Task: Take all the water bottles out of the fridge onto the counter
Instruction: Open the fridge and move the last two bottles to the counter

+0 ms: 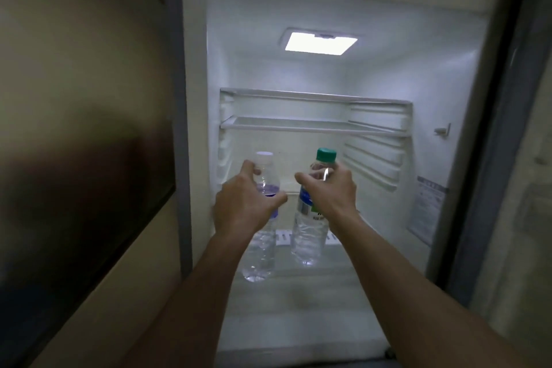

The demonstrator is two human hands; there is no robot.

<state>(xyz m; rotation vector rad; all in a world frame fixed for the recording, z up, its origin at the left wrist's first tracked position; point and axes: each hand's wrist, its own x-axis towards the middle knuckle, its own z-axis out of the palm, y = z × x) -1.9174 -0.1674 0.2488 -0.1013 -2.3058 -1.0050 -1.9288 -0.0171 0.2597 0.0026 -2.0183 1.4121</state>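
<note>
The fridge stands open in front of me, lit from its ceiling lamp. Two clear water bottles are inside, above the lower shelf. The left one, a white-capped bottle with a purple label, is held around its upper body by my left hand. The right one, a green-capped bottle with a blue and green label, is gripped at its shoulder by my right hand. Both bottles are upright, a little apart from each other. Whether their bases rest on the shelf or hang just above it, I cannot tell.
A glass shelf crosses the fridge above the bottles with nothing on it. A beige wall with a dark panel lies to the left. The fridge door edge runs down the right side.
</note>
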